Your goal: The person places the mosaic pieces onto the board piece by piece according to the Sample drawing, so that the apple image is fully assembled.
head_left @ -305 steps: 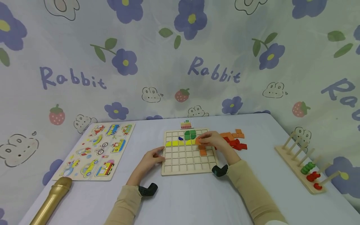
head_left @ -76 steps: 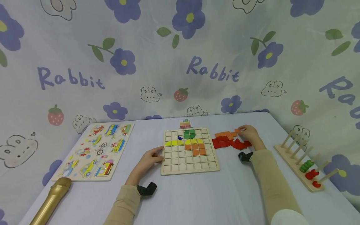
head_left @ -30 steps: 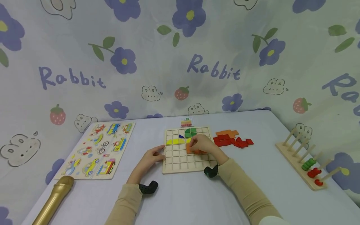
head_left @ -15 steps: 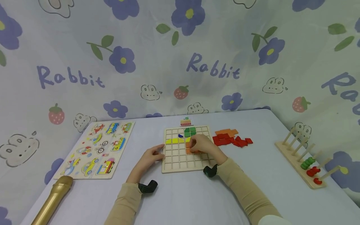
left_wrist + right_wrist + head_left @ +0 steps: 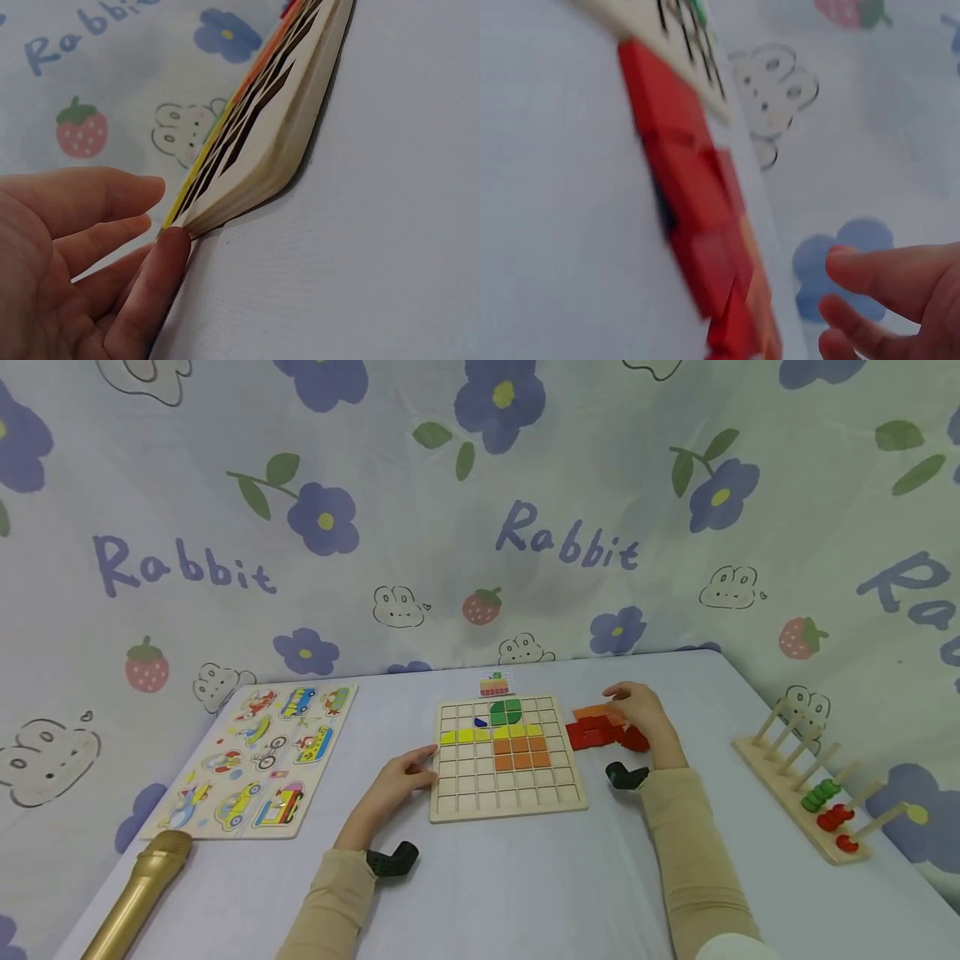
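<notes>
A wooden grid board (image 5: 510, 808) lies mid-table. It bears a two-row block of orange tiles (image 5: 522, 752), yellow tiles (image 5: 467, 736), green tiles (image 5: 506, 712) and a small dark blue piece (image 5: 481, 722). My left hand (image 5: 396, 781) is at the board's left edge, thumb and fingers touching its side; in the left wrist view the fingers (image 5: 112, 196) are loosely extended. Over the loose orange tiles (image 5: 591, 712) hovers my right hand (image 5: 643, 710). Its thumb and fingers (image 5: 885, 277) are spread with nothing between them. Loose red tiles (image 5: 591, 733) lie beside the board, partly covered by the right hand.
A small pattern card (image 5: 495, 683) stands behind the board. At left are a vehicle puzzle board (image 5: 258, 752) and a gold microphone (image 5: 146, 885). A wooden peg rack (image 5: 795, 797) with green and red beads stands at right. A printed cloth hangs behind the table.
My right hand has left the board and moved right to the loose tiles. The orange block it covered now shows, with more tiles than 2.5 seconds ago. My left hand has stayed put.
</notes>
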### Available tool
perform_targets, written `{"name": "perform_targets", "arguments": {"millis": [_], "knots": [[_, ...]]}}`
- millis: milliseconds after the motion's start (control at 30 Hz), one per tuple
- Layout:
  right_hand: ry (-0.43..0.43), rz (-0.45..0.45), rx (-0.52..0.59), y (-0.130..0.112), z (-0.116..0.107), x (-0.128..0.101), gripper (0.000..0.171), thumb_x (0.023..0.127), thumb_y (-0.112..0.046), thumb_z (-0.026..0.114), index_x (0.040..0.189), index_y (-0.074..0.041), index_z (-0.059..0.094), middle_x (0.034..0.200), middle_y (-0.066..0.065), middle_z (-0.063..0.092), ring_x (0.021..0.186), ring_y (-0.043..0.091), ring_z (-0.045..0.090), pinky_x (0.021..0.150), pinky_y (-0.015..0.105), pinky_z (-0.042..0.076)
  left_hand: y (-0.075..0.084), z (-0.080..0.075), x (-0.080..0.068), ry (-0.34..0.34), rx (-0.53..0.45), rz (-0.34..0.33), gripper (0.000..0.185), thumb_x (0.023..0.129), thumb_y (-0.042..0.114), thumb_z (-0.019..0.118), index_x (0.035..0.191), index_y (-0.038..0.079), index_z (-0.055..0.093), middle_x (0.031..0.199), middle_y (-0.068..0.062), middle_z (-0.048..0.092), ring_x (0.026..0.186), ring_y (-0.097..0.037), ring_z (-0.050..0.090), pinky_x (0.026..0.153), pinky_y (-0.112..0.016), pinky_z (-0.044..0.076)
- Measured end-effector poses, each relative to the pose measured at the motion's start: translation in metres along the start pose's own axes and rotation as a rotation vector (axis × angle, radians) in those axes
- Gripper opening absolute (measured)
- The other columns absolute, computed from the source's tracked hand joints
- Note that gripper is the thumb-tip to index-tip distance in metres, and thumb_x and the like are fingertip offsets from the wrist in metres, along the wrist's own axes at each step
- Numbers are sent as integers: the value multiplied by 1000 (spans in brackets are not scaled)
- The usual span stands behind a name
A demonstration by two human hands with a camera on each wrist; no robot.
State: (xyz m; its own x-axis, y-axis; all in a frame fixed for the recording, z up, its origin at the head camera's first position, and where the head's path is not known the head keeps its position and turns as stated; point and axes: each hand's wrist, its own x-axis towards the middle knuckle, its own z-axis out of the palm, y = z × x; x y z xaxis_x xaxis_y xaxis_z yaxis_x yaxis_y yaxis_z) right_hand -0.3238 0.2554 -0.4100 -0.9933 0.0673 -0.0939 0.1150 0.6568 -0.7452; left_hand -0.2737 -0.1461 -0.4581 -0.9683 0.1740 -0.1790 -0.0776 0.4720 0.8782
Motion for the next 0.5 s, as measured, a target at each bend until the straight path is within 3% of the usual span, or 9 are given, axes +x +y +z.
{"name": "perform_targets", "arguments": {"millis": [267, 367, 500], "knots": [[-47, 88, -98, 25, -8, 4, 53, 87, -10, 48, 138, 1, 38, 137, 38, 23, 125, 53, 24, 99, 60, 24, 1, 0, 0, -1, -1, -11, 56, 82, 18, 67, 135, 15, 49, 88, -5, 58, 77, -17, 48, 64, -29, 38], [-48, 95, -111, 28, -6, 5, 49, 87, -11, 47, 134, 2, 43, 136, 39, 18, 121, 54, 24, 96, 60, 26, 3, 1, -1, -4, -8, -16, 56, 82, 18, 66, 135, 15, 49, 87, -5, 58, 76, -17, 48, 64, -29, 38], [-28, 96, -113, 30, -4, 5, 39, 88, -12, 48, 123, 2, 53, 131, 36, 24, 112, 48, 33, 90, 53, 34, 4, 0, -2, -5, -12, -12, 56, 82, 18, 66, 135, 15, 48, 87, -5, 58, 76, -17, 48, 64, -29, 38]]}}
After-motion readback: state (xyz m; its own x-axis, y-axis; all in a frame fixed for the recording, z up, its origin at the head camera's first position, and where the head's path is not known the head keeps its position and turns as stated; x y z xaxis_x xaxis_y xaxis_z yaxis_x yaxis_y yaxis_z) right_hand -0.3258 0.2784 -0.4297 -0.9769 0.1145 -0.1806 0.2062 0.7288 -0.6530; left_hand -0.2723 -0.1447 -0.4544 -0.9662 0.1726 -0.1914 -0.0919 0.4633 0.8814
